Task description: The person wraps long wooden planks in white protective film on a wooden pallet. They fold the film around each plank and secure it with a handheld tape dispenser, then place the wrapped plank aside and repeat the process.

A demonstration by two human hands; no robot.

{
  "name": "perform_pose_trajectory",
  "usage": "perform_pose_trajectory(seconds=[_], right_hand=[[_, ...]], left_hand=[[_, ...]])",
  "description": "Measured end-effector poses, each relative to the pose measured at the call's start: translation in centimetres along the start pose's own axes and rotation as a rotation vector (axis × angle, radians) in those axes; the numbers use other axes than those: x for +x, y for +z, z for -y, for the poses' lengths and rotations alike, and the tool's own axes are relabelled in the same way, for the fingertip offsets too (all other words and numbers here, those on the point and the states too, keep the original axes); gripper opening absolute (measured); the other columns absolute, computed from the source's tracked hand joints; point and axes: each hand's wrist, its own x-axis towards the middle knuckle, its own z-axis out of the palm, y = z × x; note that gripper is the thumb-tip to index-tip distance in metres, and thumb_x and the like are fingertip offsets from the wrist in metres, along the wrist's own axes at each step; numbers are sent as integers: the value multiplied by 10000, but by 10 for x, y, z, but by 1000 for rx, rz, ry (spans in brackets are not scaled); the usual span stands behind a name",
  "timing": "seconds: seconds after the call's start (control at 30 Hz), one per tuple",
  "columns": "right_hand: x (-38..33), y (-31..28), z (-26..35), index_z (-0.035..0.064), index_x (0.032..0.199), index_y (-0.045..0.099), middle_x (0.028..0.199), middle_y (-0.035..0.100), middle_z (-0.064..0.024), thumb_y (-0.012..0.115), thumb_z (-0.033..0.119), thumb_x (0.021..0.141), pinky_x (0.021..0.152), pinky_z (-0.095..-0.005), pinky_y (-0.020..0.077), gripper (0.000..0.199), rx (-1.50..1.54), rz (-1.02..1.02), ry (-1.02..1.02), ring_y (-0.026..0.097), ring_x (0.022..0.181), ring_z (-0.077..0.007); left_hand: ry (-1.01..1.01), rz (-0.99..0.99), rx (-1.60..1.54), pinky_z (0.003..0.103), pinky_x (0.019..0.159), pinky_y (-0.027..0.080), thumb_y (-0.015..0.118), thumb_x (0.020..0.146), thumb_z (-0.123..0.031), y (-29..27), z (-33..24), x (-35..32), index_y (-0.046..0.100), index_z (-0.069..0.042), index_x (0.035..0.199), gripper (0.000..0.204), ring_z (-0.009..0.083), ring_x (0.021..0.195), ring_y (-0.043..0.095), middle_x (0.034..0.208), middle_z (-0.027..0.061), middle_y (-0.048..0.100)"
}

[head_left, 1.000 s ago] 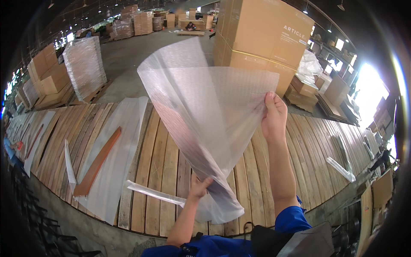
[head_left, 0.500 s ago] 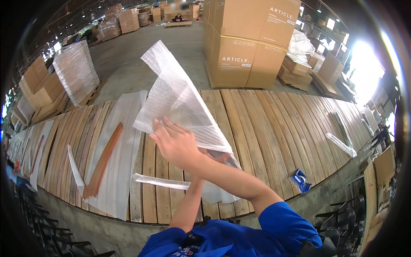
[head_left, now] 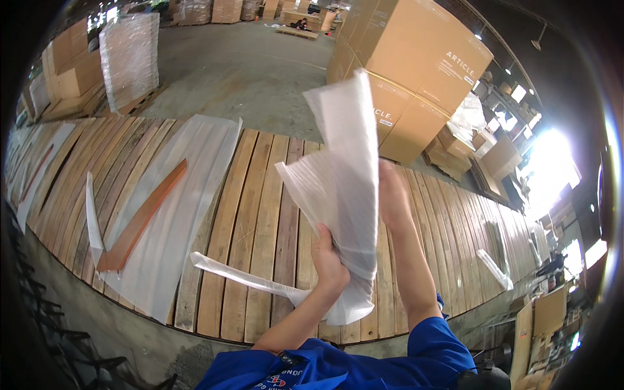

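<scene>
A white foam sheet (head_left: pixel 344 188), folded into a long bundle, stands tilted up in front of me above the slatted wooden table. Whether something lies inside it is hidden. My left hand (head_left: pixel 330 263) grips the lower left side, thumb on the front and fingers tucked behind. Along the right edge, higher up, my right hand (head_left: pixel 392 188) touches the bundle, its fingers mostly out of sight behind the foam. A narrow foam strip (head_left: pixel 244 274) trails left from the bundle's lower end across the slats.
To the left, a brown angled wooden piece (head_left: pixel 146 218) lies on a flat foam sheet (head_left: pixel 205 156). The slatted table (head_left: pixel 253 214) spans left to right. Large stacked cartons (head_left: pixel 416 52) stand beyond it. More foam strips (head_left: pixel 495 268) lie at right. A person (head_left: pixel 300 25) is far off.
The foam bundle has swung more upright and to the right. My right hand has gone from its front face to its right edge; my left hand now shows on the left side.
</scene>
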Motion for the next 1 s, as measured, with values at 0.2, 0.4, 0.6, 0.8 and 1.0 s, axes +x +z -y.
perform_pose_trajectory(seconds=[0.2,0.4,0.6,0.8,1.0], right_hand=[[-18,98,0,25,896,668,913,744,-124,608,177,976,714,-329,579,182,741,306,747,719,813,-221],[9,97,26,0,990,698,925,738,-122,602,176,995,716,-319,577,200,794,203,855,712,820,-201],[-20,-8,26,-24,1060,717,971,747,-90,606,72,999,822,-307,579,159,431,104,591,706,881,-141],[-83,27,63,-25,1022,729,1062,743,-126,638,4,946,853,-325,582,122,-163,-264,-139,721,976,-232],[-93,32,66,1,1013,737,1135,713,-186,746,97,823,860,-415,599,213,-350,-429,-542,707,1059,-350]], left_hand=[[-167,60,-52,400,1058,443,382,1075,-496,-27,-11,-10,466,-54,1430,573,214,1265,538,1384,81,561],[31,392,-22,405,1086,416,648,959,-472,-33,-11,-22,400,-45,1472,712,226,1312,502,1413,101,531],[107,507,518,376,1086,399,775,886,-145,-29,-19,-2,382,-19,1463,710,221,1302,503,1393,103,528],[179,505,461,383,1074,420,732,926,-153,-14,-7,9,372,-7,1452,654,222,1256,533,1388,119,523],[502,737,412,393,1047,449,731,934,-229,40,-45,-15,317,51,1440,711,266,1248,526,1396,180,477]])
